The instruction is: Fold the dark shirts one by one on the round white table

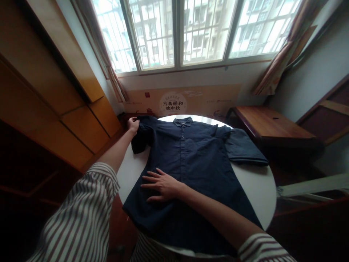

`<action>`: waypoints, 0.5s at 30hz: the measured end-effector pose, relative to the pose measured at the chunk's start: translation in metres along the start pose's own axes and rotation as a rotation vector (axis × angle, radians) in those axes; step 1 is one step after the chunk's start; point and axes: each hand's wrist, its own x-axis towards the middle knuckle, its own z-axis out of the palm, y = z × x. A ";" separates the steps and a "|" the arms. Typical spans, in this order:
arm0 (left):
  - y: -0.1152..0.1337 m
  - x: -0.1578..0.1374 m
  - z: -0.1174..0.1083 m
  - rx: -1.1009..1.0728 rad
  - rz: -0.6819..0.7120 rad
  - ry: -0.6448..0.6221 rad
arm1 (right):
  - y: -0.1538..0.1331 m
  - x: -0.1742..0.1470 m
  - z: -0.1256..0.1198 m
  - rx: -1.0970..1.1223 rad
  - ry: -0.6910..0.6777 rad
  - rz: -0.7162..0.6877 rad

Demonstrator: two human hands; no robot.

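Head view, counter: a round white counter [259, 194] before the window bears the dark cloth.
Dark shirt: the dark shirt [201, 160] lies front up across the middle of the counter, collar [183, 122] at the far side, lower part spread toward the near rim.
Left hand: the left hand [133, 124] is at the far left, its grip closed, fingers pinching the outer end of the shirt's left-side sleeve [147, 122].
Right hand: the right hand [163, 185] lies palm down on the lower front, fingers spread, its grip wide and holding nothing.
Done so far: the body is laid out broad and fairly flat, and the front looks closed down the middle.
Left undone: the body has no fold across it; creases show near the right-side shoulder, and the pinched sleeve is not flat.
Folded cloth: a folded dark cloth [247, 149] sits at the right, beside the other sleeve; whether they overlap is unclear.
Black patch: black cloth [140, 142] shows under the held sleeve; I cannot tell whether it belongs to the shirt.
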 end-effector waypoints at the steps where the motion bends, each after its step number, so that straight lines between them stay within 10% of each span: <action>1: -0.002 0.003 -0.004 -0.019 -0.013 0.018 | 0.001 0.000 0.000 -0.001 -0.003 -0.006; 15: 0.006 0.007 -0.017 -0.222 -0.284 -0.148 | -0.011 0.009 0.022 -0.023 -0.025 -0.268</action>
